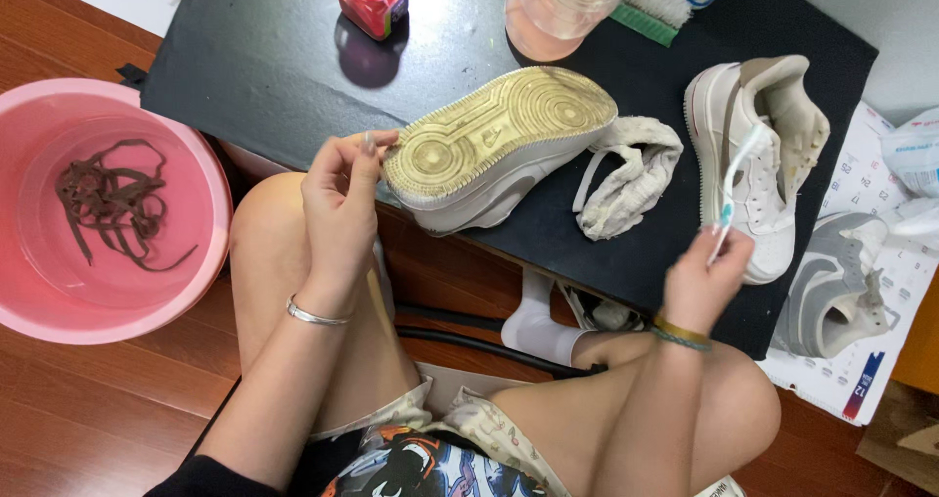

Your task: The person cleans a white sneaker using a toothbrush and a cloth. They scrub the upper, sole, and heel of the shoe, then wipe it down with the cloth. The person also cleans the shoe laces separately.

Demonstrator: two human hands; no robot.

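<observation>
Held by the left hand (337, 203), a white sneaker (499, 145) shows a yellowed tan sole with ringed tread. The right hand (704, 282) holds a white and teal toothbrush (736, 179). Left of the hands, a pink basin (196, 213) holds brown laces (103, 199). The desk (264, 57) is black.

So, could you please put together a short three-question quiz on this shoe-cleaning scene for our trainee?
1. True or false: the left hand holds the upturned sneaker by its heel end.
2. What does the right hand hold? A) toothbrush B) rag C) jar
3. What lies in the pink basin?

Key:
1. True; its yellowed sole faces up.
2. A, the toothbrush, raised over the second sneaker.
3. Brown shoelaces, tangled together.
</observation>
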